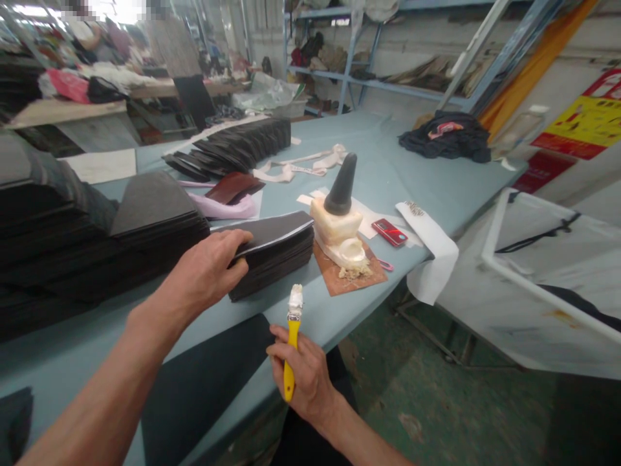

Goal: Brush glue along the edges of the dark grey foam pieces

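Observation:
My left hand [216,262] pinches the near corner of the top black piece [276,230], fingers above and thumb at its side. That piece lies on a stack of similar black pieces [274,265], with a whitish line along its edge. My right hand [305,375] is closed around a yellow-handled paintbrush [291,353], its bristles up and coated in white paste. Its fingertips are at the corner of a large dark sheet [204,382] lying along the table's front edge; whether they grip it I cannot tell. Beyond the brush stands a paste-smeared pale container [334,223] with a dark cone on top [343,184].
Tall stacks of black pieces [58,239] fill the left side. A fanned row of black pieces [237,149] lies behind. Right of the container are a red phone-like object [389,232] and a white strip [427,252] hanging over the edge. A white cart [548,285] stands at right.

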Demonstrator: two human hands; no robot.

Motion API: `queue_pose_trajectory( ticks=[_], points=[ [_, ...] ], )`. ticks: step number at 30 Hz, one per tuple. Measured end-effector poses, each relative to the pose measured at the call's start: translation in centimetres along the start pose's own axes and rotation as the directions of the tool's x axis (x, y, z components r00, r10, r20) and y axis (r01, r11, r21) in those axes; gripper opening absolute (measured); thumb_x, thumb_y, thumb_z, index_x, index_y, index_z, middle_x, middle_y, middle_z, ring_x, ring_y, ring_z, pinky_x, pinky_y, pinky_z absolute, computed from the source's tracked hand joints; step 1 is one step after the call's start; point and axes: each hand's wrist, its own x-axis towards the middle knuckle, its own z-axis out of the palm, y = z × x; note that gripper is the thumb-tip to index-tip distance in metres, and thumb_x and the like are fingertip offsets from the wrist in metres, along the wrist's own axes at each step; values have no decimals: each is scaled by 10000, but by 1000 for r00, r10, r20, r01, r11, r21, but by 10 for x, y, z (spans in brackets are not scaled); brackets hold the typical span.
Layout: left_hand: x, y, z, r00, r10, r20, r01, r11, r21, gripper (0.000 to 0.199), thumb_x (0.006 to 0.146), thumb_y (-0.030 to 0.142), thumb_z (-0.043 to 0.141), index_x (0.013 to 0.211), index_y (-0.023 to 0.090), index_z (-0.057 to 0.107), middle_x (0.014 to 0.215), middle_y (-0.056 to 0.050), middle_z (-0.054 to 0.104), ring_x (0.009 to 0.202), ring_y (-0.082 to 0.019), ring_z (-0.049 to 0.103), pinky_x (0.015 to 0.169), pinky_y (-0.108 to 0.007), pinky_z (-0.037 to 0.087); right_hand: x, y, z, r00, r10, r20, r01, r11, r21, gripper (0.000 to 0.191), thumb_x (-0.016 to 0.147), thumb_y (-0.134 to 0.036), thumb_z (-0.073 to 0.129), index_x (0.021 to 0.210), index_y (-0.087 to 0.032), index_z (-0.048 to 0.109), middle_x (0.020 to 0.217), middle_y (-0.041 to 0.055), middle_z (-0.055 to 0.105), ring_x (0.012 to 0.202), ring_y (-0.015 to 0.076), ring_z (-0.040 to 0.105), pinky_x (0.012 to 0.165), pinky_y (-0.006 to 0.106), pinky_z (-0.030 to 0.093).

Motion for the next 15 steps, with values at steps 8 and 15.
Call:
queue_pose_trajectory(
  ticks=[8, 15],
  points=[
    [-14, 10, -18, 955, -127, -266, 124, 992, -28, 83, 946, 286, 482, 958, 252, 556, 1020, -78, 686, 1010, -291, 674, 934, -459, 552, -3, 6, -14, 1000, -28, 3, 28, 999, 16, 194, 972, -101, 608, 1119, -215, 659, 1294, 175, 794, 1111, 236, 816, 943, 344, 682],
    [-26, 8, -20, 948, -139, -286, 125, 990, -67, 72, 969, 306, 518, 979, 253, 566, 1004, -46, 694, 953, -249, 667, 909, -413, 551, 12, 18, -34, 996, -34, -77, 30, 998, -52, 178, 979, -118, 638, 1121, -225, 651, 1301, 170, 795, 1084, 238, 824, 931, 366, 689]
  ],
)
